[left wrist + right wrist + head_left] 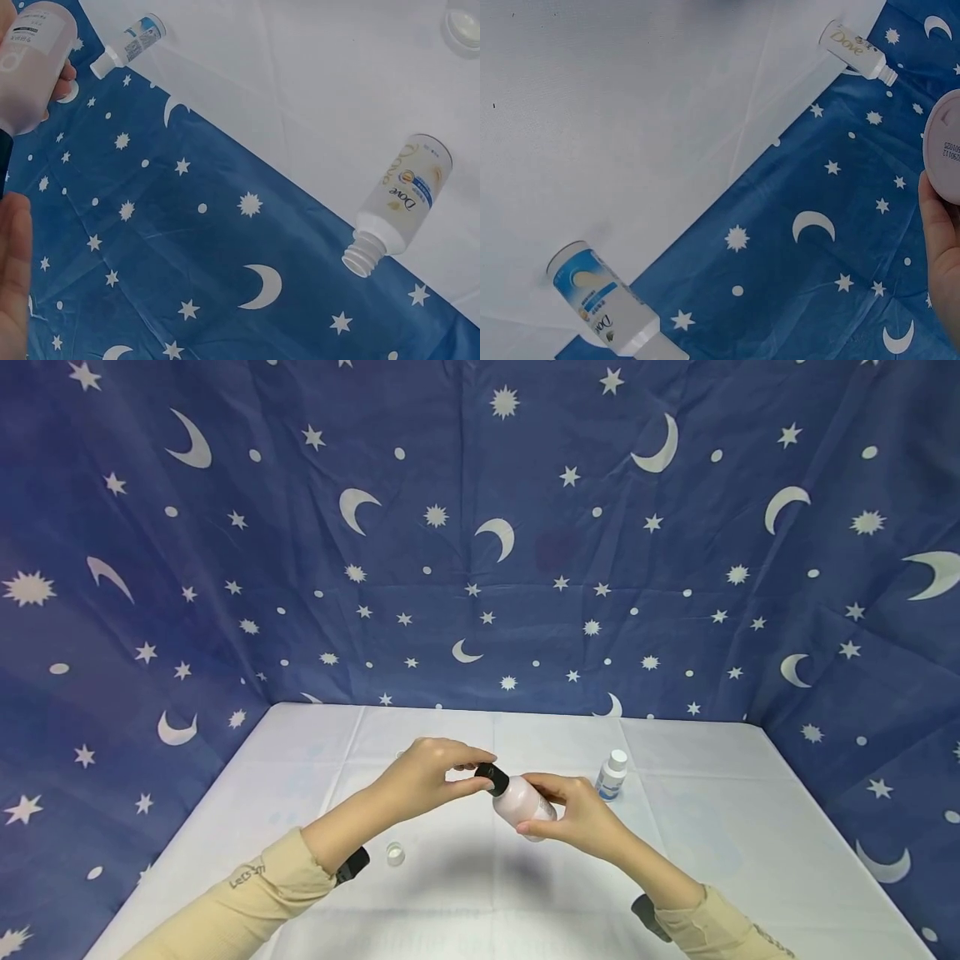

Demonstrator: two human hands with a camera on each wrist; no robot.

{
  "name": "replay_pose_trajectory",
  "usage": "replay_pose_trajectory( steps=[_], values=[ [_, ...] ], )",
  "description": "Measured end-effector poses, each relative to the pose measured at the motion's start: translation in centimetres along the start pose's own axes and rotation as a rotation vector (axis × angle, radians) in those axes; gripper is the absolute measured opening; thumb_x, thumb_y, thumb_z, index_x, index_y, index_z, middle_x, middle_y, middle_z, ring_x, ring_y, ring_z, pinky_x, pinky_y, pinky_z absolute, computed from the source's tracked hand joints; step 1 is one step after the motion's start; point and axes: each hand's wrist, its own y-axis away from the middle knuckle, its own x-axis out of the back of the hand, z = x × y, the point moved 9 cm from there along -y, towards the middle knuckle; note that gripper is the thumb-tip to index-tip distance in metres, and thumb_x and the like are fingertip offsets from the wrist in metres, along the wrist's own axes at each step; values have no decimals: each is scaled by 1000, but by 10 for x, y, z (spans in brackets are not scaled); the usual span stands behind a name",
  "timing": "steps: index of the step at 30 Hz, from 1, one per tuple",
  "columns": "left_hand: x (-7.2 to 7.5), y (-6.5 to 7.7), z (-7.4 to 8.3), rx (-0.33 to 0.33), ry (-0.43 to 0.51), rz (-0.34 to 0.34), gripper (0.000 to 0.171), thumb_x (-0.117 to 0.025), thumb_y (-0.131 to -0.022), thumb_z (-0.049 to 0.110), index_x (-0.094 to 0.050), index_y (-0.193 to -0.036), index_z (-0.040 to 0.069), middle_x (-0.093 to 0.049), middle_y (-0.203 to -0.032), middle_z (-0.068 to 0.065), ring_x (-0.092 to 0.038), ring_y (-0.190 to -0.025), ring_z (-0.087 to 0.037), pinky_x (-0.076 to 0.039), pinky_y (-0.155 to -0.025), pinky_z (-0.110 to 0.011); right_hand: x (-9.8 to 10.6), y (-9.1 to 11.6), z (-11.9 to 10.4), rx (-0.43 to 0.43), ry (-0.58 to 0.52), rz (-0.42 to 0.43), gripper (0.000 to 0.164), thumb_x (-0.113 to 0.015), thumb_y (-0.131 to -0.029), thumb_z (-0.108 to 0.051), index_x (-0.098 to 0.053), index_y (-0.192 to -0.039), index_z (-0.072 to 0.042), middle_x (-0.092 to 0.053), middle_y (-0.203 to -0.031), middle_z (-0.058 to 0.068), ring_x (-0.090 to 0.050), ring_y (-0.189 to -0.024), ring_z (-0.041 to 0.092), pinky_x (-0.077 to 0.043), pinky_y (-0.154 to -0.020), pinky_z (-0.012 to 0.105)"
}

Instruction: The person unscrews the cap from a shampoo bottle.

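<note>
A pale pink bottle with a black cap is held tilted above the table, its cap end toward the left. The left hand pinches the black cap between thumb and fingers. Around the bottle's body, near its base, the right hand grips with thumb and fingers. In the right wrist view the base of the pink bottle shows printed digits, with the right hand below it. The left wrist view shows the label side of the pink bottle above the left hand's fingers.
A capped white Dove bottle stands on the white-covered table, beyond the right hand. An uncapped Dove bottle stands further left, mostly hidden by the left hand in the head view. A small whitish cap lies near the left wrist.
</note>
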Motion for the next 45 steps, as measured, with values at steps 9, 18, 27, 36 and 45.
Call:
replay_pose_trajectory(
  steps=[9, 18, 27, 36, 45],
  values=[
    [-4, -3, -10, 178, -14, -11, 18, -71, -82, 31, -73, -87, 14, -71, -78, 5, -64, -71, -7, -54, -67, -20, -1, 1, 0, 7, 10, -7, 48, -79, -75, -21, -63, -115, 0, -69, -110, 12, -65, -99, 15, -56, -87, 32],
    [-2, -3, -18, 228, 15, -14, 24, -66, -88, 29, -73, -99, 9, -73, -88, 1, -67, -80, -11, -56, -73, -24, 0, 2, 0, -11, -9, -9, 48, -80, -74, -21, -64, -115, -2, -69, -108, 9, -64, -95, 9, -55, -88, 28],
    [6, -1, -2, 48, 20, -110, 34, -73, -82, 14, -66, -115, 9, -68, -115, -3, -63, -109, -18, -52, -94, -31, 4, 3, 1, 15, 1, 19, 48, -81, -73, -18, -64, -114, -1, -69, -108, 11, -65, -96, 11, -56, -86, 30],
    [0, -1, 10, -46, -7, -117, 41, -75, -77, 3, -66, -116, 9, -65, -122, -6, -62, -113, -19, -51, -95, -28, 8, 4, -1, 0, 14, 6, 49, -80, -74, -19, -63, -116, -1, -69, -111, 10, -66, -99, 15, -55, -88, 28],
    [-2, -3, 4, 54, 25, -116, 28, -71, -83, 15, -68, -110, 8, -71, -105, -1, -67, -96, -14, -54, -85, -23, 8, 3, -2, 9, 18, -12, 51, -79, -75, -21, -62, -118, 0, -68, -113, 12, -66, -101, 20, -55, -89, 31]
  ],
)
